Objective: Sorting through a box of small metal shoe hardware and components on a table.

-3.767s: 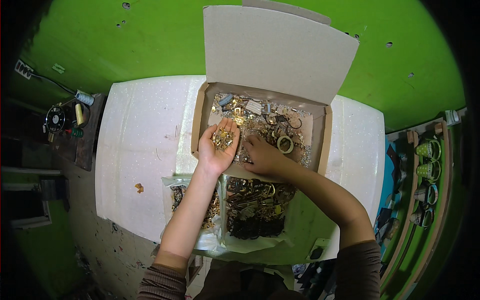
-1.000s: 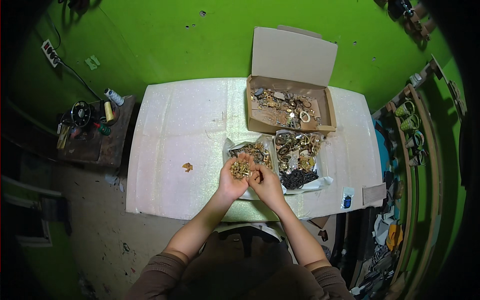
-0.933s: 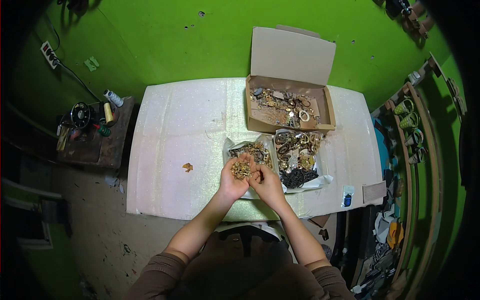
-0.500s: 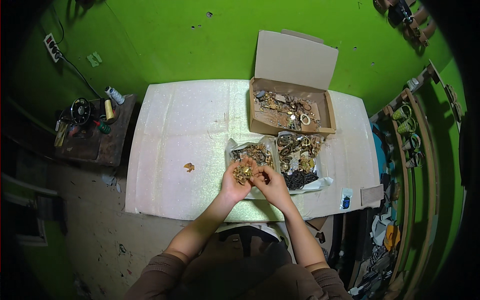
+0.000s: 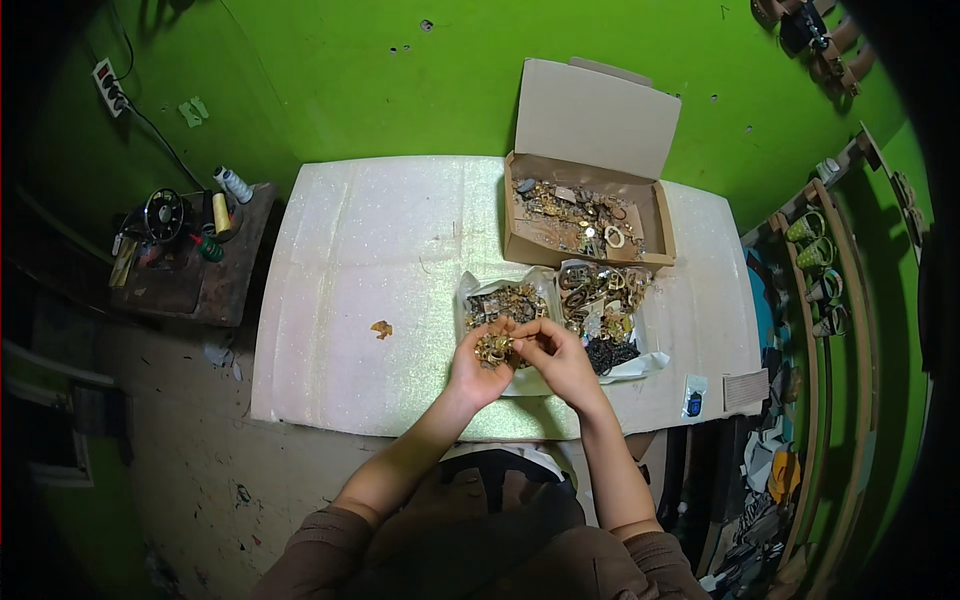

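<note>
My left hand [image 5: 478,377] is cupped palm up around a heap of small gold-coloured metal pieces [image 5: 494,350]. Over that heap, my right hand [image 5: 558,365] has its thumb and forefinger pinched together; what lies between them is too small to make out. Just beyond my hands sits a lined tray [image 5: 463,301] of similar mixed metal bits. To its right, a second tray [image 5: 655,362] holds buckles, rings and a dark clump of black pieces [image 5: 610,354].
An open cardboard box [image 5: 662,222] of loose metal bits stands at the back. A brown scrap [image 5: 381,329] lies left on the pale table [image 5: 330,250]. A small packet [image 5: 694,397] is at the right. A sewing machine [image 5: 165,220] stands far left; shoes hang on a right-hand rack [image 5: 812,370].
The right hand has shifted slightly right and up, its fingers still at the heap. The left hand remains cupped under the pieces. The whole view has shifted slightly.
</note>
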A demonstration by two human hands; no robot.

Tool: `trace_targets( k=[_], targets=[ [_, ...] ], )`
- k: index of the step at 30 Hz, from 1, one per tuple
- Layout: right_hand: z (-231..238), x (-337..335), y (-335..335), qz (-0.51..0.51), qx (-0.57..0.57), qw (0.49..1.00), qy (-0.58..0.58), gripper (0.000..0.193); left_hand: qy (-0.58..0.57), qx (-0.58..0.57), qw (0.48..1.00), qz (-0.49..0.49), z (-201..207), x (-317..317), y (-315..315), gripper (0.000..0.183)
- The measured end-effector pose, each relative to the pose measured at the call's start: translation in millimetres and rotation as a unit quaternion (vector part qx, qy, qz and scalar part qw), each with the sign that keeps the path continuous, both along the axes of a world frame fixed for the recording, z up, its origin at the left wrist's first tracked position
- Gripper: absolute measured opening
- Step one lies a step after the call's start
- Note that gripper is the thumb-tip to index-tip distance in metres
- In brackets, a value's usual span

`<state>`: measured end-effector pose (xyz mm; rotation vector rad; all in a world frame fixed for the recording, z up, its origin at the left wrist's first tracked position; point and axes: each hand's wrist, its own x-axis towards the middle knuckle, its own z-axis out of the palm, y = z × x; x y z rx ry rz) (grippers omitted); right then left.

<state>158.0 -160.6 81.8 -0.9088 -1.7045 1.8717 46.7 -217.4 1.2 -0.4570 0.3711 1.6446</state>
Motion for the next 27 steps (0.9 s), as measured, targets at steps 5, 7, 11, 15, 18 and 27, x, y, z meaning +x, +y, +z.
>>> trace_targets(
  k=[5,7,11,15,18,27],
  targets=[
    [-8.9,7.1,-3.7,0.038,0.089,0.994,-0.056,0.009,-0.003,0.005,1.0,-0.017,3.8,7.9,-2.2,0.023],
    [-22.2,13.9,-1.8,0.048,-0.021,0.998,0.041,0.01,0.016,0.005,0.999,-0.035,0.8,14.4,-1.3,0.025],
    [-18.3,25.3,2.3,0.067,-0.066,0.992,0.089,0.011,-0.044,0.038,0.998,-0.038,-3.3,21.2,1.5,0.024],
    [-12.1,46.1,15.6,0.044,-0.115,0.983,0.138,0.012,0.049,0.029,0.998,-0.018,2.1,38.8,17.0,0.023],
    [-27.2,76.8,44.4,0.005,-0.009,0.997,0.073,0.013,-0.028,-0.036,0.998,0.035,8.9,48.8,28.5,0.016],
    [-42.2,176.0,140.8,-0.096,0.338,0.901,-0.255,0.009,-0.102,-0.019,0.982,0.155,8.8,75.5,47.1,0.014]
  ],
)
